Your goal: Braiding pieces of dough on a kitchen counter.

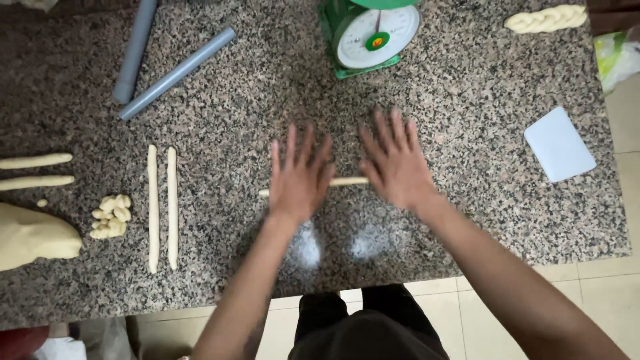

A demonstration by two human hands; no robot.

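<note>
Speckled granite counter [467,133] above pale floor tiles [603,280]; both hands' grip open, flat on dough rope [348,181]

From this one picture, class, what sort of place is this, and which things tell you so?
Probably a kitchen or small bakery bench. Both hands, left hand and right hand, lie flat on a dough strand on a granite counter, near a green dial scale, a plaited loaf and a white scraper.
</note>
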